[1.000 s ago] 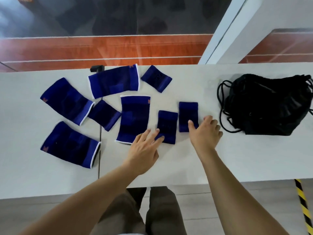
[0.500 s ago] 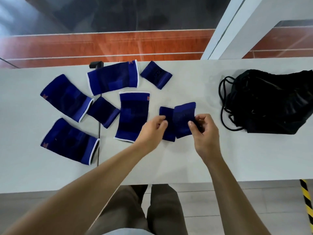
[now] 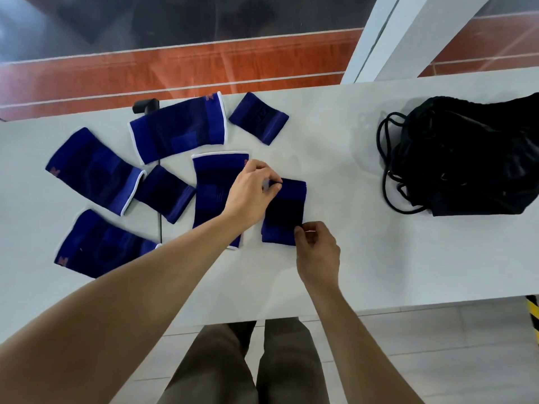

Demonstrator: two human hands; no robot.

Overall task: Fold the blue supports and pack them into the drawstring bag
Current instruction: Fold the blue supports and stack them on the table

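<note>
Nothing packed yet by the look of it: both hands pinch one small blue support point(image 3: 284, 212) at mid-surface, left hand point(image 3: 253, 186) at its far corner, right hand point(image 3: 316, 252) near; six others lie spread left, drawstring bag point(image 3: 466, 158) far right.

Seven blue supports point(image 3: 284, 211), one drawstring bag point(image 3: 472, 158).

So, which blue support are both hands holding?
The small dark support between the left hand and right hand, right of the others; the rest lie untouched.
</note>
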